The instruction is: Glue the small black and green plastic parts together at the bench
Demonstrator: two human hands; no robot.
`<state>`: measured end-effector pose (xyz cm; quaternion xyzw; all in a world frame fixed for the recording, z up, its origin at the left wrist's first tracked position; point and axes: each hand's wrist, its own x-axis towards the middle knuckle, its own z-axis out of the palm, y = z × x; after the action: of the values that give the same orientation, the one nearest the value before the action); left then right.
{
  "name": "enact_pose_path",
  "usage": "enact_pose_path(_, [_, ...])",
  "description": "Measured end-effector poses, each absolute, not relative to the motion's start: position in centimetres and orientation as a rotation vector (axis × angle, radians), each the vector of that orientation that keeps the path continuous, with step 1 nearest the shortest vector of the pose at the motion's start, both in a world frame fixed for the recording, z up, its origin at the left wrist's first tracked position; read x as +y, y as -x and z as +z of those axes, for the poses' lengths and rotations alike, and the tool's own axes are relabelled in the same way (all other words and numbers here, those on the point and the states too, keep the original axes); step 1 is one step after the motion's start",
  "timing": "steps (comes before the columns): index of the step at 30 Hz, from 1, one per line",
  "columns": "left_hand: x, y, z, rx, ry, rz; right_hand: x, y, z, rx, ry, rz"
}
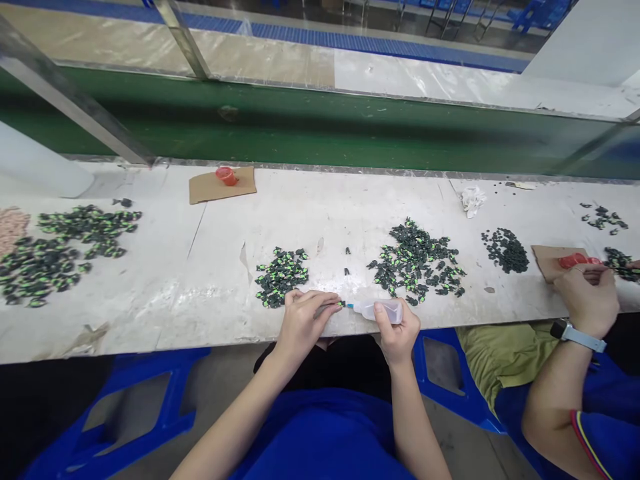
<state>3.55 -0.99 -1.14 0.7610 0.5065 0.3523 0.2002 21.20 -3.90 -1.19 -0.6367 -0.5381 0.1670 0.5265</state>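
Near the table's front edge, my left hand (306,316) pinches a small black-and-green plastic part (342,304) between thumb and fingers. My right hand (399,330) grips a translucent squeeze bottle (383,311) lying sideways, its blue tip pointing left at that part. Whether the tip touches it I cannot tell. Left of centre, close to my left hand, is a pile of black-and-green parts (281,275). A larger pile of similar parts (419,259) lies beyond my right hand. Between the piles sit two tiny black pieces (347,251).
Red cup (227,176) on cardboard (200,189) at the back left. More part piles (40,267) lie far left. Right of me are small black discs (507,251), a crumpled tissue (472,200) and a co-worker's hand (590,293). A green belt (320,130) runs behind the table.
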Motion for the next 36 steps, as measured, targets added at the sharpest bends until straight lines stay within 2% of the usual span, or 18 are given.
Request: enact_pose_path(36, [-0.97,-3.58,-1.24,1.454,-2.153,0.966,-3.75,-21.18,-0.89,-1.238,1.551,0.488])
